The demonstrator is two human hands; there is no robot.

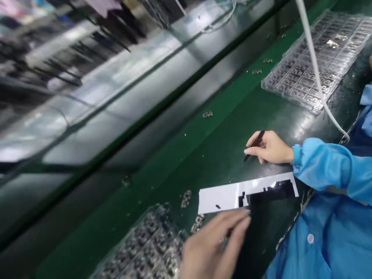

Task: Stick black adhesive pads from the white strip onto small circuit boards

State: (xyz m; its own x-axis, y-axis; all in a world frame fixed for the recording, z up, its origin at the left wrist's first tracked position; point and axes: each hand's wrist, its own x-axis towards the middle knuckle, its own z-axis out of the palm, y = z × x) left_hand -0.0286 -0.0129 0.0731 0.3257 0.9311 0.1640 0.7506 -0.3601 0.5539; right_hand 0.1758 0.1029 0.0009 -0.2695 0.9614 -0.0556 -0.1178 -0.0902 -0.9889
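Note:
My right hand (269,147) is closed around slim black tweezers (254,145), their tip pointing down toward the green bench mat. Just below it lies a white backing sheet (221,195) with black adhesive pieces (271,193) along its right part. One small black piece (218,206) sits alone near the sheet's left end. My left hand (215,244), blurred, is at the bottom beside the sheet, with thumb and forefinger drawn together. Something metallic shows between these fingers, too blurred to name. Small metal parts (198,223) lie by this hand.
A clear compartment tray (145,248) full of metal parts stands at lower left. Another clear tray (314,62) lies at upper right, crossed by a white cable (315,73). Loose metal parts (207,114) lie along the mat. A dark bench rail (145,120) runs diagonally beyond.

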